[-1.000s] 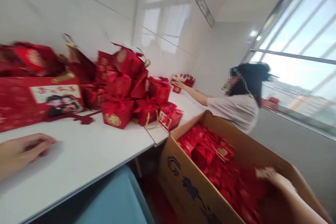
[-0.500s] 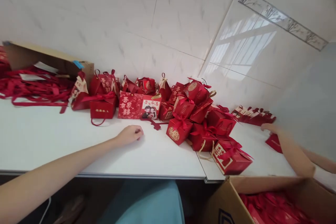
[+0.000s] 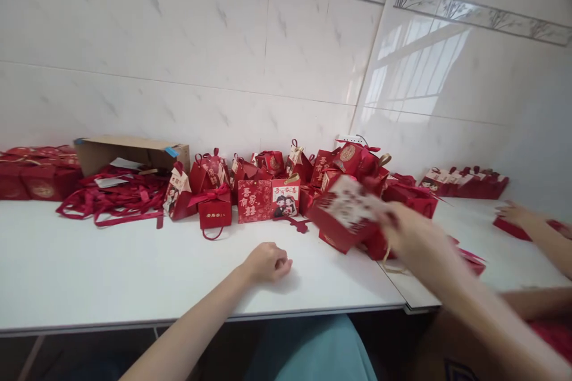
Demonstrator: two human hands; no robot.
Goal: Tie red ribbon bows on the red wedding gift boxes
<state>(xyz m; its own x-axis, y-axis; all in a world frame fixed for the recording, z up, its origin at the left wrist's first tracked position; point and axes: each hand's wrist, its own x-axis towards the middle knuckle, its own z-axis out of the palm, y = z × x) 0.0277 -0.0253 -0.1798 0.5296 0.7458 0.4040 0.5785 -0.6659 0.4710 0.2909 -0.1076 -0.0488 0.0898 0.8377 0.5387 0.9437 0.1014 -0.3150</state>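
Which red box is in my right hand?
The blurred box with a pale printed face, held in your right hand; the sharper piled boxes lie behind it.

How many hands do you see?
3: the left hand curled on the white table, the right hand holding a blurred red box, and a co-worker's hand at far right. Their other hand may be hidden.

Left fingers (image 3: 281, 271) loosely curled; right arm (image 3: 465, 289) outstretched, right fingers (image 3: 392, 214) in blurred grip.
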